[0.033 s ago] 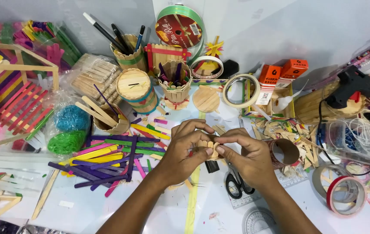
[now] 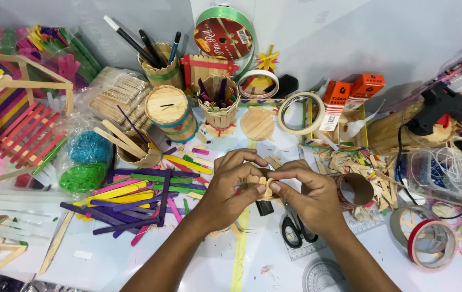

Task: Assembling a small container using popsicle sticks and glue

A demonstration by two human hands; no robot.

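Note:
My left hand (image 2: 228,186) and my right hand (image 2: 306,194) meet at the middle of the craft table, fingertips together on a small piece made of plain wooden craft sticks (image 2: 259,184). Both hands pinch it from either side, just above the table. Black-handled scissors (image 2: 296,230) lie under my right wrist. A cardboard tube (image 2: 355,189) lies on its side just right of my right hand. Loose coloured craft sticks (image 2: 139,200) are spread out left of my left hand.
Stick-built pen holders (image 2: 219,105), a round wooden pot (image 2: 170,111), a ribbon spool (image 2: 225,35) and tape rolls (image 2: 298,113) stand behind. A black glue gun (image 2: 441,108) lies far right, red tape (image 2: 431,243) near right, a stick house frame (image 2: 9,108) at left.

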